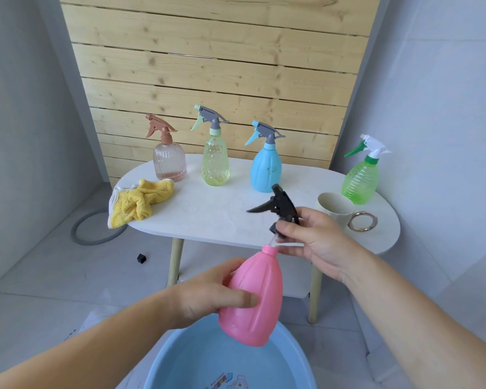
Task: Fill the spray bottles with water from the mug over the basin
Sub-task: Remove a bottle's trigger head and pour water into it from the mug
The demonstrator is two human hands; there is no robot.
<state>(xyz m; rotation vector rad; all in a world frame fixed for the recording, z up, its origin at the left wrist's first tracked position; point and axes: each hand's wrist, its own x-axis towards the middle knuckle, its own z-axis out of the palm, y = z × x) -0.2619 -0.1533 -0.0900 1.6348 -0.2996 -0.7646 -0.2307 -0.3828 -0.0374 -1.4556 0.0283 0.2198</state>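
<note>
bare tabletop (213,209) centre, bottles (215,161) behind, mug (335,206) right

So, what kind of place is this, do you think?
Probably a corner of a home, perhaps a bathroom or balcony: pale floor tiles, a slatted wood panel against the wall, and a small white table with a blue basin before it.
</note>
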